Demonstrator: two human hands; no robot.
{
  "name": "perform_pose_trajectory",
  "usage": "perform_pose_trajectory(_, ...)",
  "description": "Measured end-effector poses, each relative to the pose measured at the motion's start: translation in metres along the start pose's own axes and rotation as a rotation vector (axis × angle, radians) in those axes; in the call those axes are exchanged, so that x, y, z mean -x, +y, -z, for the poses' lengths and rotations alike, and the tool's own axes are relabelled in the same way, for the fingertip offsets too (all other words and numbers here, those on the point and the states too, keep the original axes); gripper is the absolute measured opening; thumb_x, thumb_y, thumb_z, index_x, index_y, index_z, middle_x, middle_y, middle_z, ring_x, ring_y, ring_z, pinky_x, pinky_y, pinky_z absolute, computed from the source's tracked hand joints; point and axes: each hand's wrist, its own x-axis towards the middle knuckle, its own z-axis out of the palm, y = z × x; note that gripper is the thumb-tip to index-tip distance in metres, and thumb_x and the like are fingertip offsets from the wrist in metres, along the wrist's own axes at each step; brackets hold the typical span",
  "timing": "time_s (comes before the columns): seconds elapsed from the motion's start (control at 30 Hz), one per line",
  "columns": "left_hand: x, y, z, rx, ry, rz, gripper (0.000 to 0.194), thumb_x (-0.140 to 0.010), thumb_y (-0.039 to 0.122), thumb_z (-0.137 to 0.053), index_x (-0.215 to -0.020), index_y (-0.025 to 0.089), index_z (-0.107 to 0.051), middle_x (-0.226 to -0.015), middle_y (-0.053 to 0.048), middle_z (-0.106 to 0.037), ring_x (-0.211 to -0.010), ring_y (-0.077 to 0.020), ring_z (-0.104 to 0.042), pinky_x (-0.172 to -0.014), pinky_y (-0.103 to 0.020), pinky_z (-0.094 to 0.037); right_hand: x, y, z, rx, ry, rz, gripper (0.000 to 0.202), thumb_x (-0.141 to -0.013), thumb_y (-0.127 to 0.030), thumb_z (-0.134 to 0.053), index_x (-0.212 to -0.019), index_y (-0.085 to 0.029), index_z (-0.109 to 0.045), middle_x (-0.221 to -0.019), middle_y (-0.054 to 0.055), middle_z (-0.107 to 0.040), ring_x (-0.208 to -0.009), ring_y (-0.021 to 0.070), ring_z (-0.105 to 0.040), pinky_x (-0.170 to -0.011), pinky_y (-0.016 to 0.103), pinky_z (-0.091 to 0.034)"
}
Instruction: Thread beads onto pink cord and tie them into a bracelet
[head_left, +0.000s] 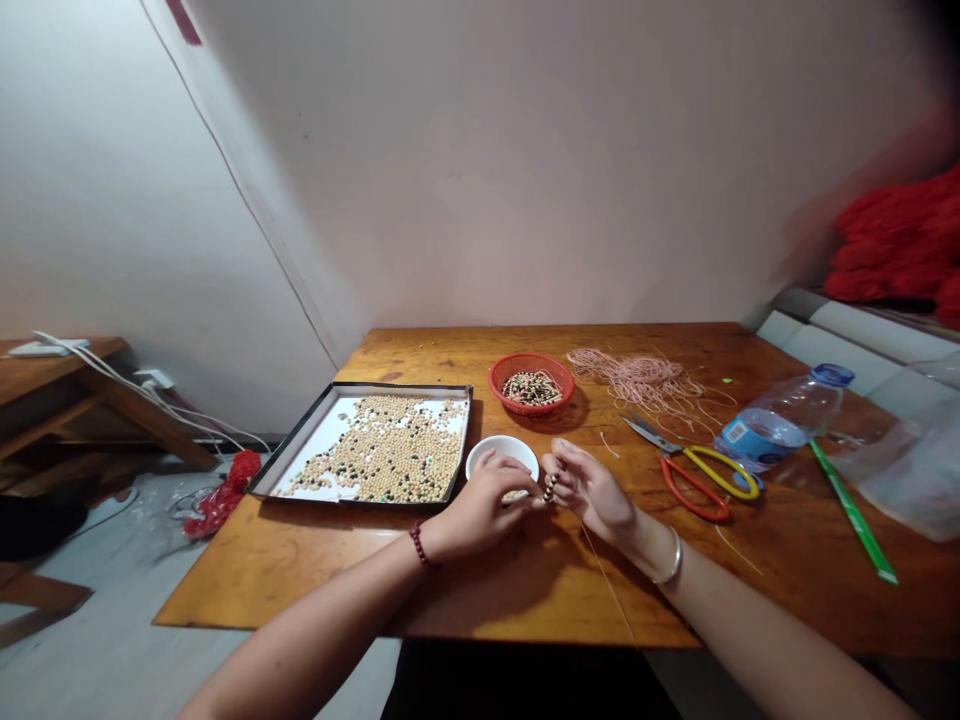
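Observation:
A short string of black and cream beads (551, 488) is between my two hands, above the table's front half. My right hand (589, 490) is closed on it, and a thin cord (607, 580) trails down from there past the table edge. My left hand (499, 492) reaches over the front of a white bowl (501, 445), its fingertips at the left end of the beads. What those fingers pinch is too small to make out. Left of the bowl lies a shallow black-rimmed tray (360, 386) of loose cream and black beads (394, 450).
Behind the bowl stands a red basket (531, 405) of strung beads, beside a tangle of pink cord (637, 378). Scissors (694, 470), a plastic bottle (784, 415) and a green strip (855, 515) lie to the right. A wall rises behind the wooden table (435, 350).

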Motion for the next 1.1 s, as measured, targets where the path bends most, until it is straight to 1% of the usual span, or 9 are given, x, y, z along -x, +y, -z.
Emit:
perform_pose_trajectory(0.1, -0.001, 0.000, 0.001, 0.014, 0.013, 0.025, 0.018, -0.089, 0.035, -0.054, -0.088, 0.021, -0.066, -0.095, -0.003, -0.067, -0.098, -0.0173, -0.056, -0.106, -0.039, -0.026, -0.001, 0.000, 0.002, -0.026, -0.001, -0.003, 0.036, -0.080, -0.041, -0.061, -0.071, -0.020, -0.033, -0.060, -0.008, -0.031, -0.045, 0.0050, -0.017, -0.043, 0.021, -0.009)
perform_pose_trajectory(0.2, -0.001, -0.001, 0.002, 0.034, 0.012, 0.016, 0.018, -0.089, 0.035, -0.054, -0.092, 0.022, -0.066, -0.101, -0.003, -0.067, -0.103, -0.0174, -0.054, -0.105, -0.038, -0.027, -0.001, -0.001, 0.001, -0.060, -0.007, -0.010, 0.035, -0.081, -0.040, -0.061, -0.071, -0.020, -0.033, -0.060, -0.007, -0.031, -0.045, 0.0054, -0.015, -0.044, 0.021, -0.008)
perform_pose_trajectory(0.33, -0.001, 0.000, 0.003, 0.068, -0.028, 0.000, 0.018, -0.089, 0.035, -0.055, -0.094, 0.023, -0.067, -0.105, -0.003, -0.067, -0.113, -0.0188, -0.050, -0.106, -0.039, -0.026, 0.002, -0.004, 0.000, -0.110, -0.047, -0.014, 0.035, -0.083, -0.040, -0.058, -0.069, -0.020, -0.032, -0.060, -0.007, -0.030, -0.046, 0.0059, -0.014, -0.044, 0.021, -0.010)
perform_pose_trajectory(0.5, 0.000, 0.001, 0.004, 0.063, -0.113, -0.019, 0.019, -0.089, 0.036, -0.054, -0.098, 0.025, -0.067, -0.108, -0.004, -0.067, -0.117, -0.0202, -0.048, -0.110, -0.045, -0.017, 0.005, -0.008, -0.001, -0.115, -0.055, -0.052, 0.037, -0.081, -0.046, -0.056, -0.070, -0.022, -0.030, -0.060, -0.006, -0.026, -0.046, 0.0078, -0.012, -0.045, 0.023, -0.011)
perform_pose_trajectory(0.63, 0.000, 0.002, 0.003, 0.027, -0.116, -0.056, 0.016, -0.089, 0.033, -0.056, -0.099, 0.027, -0.067, -0.113, -0.002, -0.066, -0.119, -0.0192, -0.047, -0.110, -0.045, -0.016, 0.007, -0.010, -0.002, -0.141, -0.084, -0.080, 0.038, -0.081, -0.048, -0.054, -0.070, -0.022, -0.028, -0.060, -0.006, -0.024, -0.046, 0.0086, -0.012, -0.046, 0.024, -0.011)
perform_pose_trajectory(0.73, 0.000, 0.005, 0.002, 0.028, -0.124, -0.057, 0.016, -0.089, 0.033, -0.056, -0.097, 0.025, -0.067, -0.107, -0.003, -0.067, -0.115, -0.0191, -0.049, -0.109, -0.044, -0.017, 0.009, -0.011, -0.003, -0.151, -0.100, -0.092, 0.038, -0.081, -0.049, -0.053, -0.070, -0.022, -0.028, -0.059, -0.006, -0.022, -0.046, 0.0089, -0.012, -0.046, 0.024, -0.012)
perform_pose_trajectory(0.8, -0.001, 0.007, 0.003, 0.055, -0.126, -0.061, 0.018, -0.090, 0.034, -0.054, -0.094, 0.022, -0.067, -0.101, -0.004, -0.068, -0.106, -0.0183, -0.054, -0.107, -0.041, -0.022, 0.009, -0.012, -0.003, -0.141, -0.093, -0.091, 0.038, -0.081, -0.049, -0.053, -0.069, -0.022, -0.028, -0.059, -0.006, -0.022, -0.046, 0.0091, -0.012, -0.045, 0.024, -0.012)
perform_pose_trajectory(0.93, -0.002, 0.005, 0.003, 0.129, -0.076, -0.054, 0.024, -0.090, 0.037, -0.053, -0.086, 0.018, -0.067, -0.090, -0.006, -0.067, -0.092, -0.0172, -0.056, -0.094, -0.033, -0.036, 0.007, -0.009, -0.003, -0.032, -0.064, -0.046, 0.032, -0.081, -0.044, -0.054, -0.069, -0.021, -0.037, -0.063, -0.005, -0.031, -0.049, 0.0084, -0.018, -0.046, 0.023, -0.015)
perform_pose_trajectory(1.1, -0.004, -0.006, 0.009, 0.177, 0.020, -0.012, 0.023, -0.089, 0.037, -0.055, -0.088, 0.017, -0.066, -0.091, -0.006, -0.066, -0.090, -0.0174, -0.055, -0.087, -0.031, -0.041, 0.001, 0.001, 0.004, 0.273, -0.001, -0.075, 0.026, -0.079, -0.043, -0.062, -0.080, -0.019, -0.055, -0.063, -0.004, -0.039, -0.053, 0.0078, -0.027, -0.044, 0.020, -0.014)
